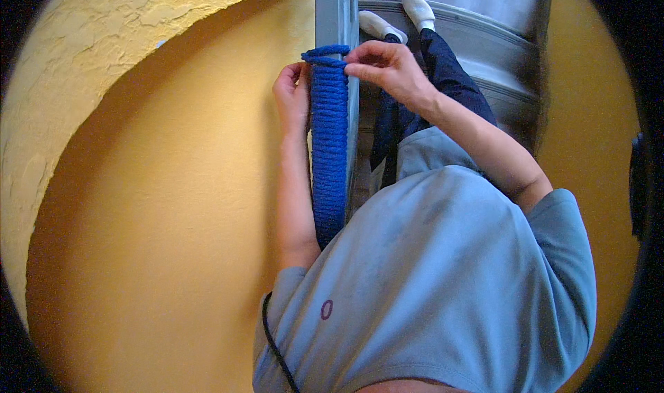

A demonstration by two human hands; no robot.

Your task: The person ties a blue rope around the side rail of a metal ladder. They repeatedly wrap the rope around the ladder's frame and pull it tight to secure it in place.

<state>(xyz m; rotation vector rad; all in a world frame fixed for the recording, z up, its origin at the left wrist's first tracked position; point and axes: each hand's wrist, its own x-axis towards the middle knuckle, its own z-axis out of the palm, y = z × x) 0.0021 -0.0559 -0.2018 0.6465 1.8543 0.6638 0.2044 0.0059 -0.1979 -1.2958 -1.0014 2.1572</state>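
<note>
Thick blue rope is wound in tight, side-by-side turns around a grey handrail. Above the packed turns, a looser loop sits slightly apart and slanted across the rail. My right hand pinches this loop at the rail's right side, thumb and forefinger pressed together. On the left side, my left hand has its fingers bent in against the rope near the same loop; its fingertips are partly hidden at the rail's edge. The lower end of the winding disappears behind my shirt.
Grey stair treads lie below on the right, with my white shoes on them. A curved yellow wall stands close on the left, and another yellow wall rises at the right. A black cord hangs by my left sleeve.
</note>
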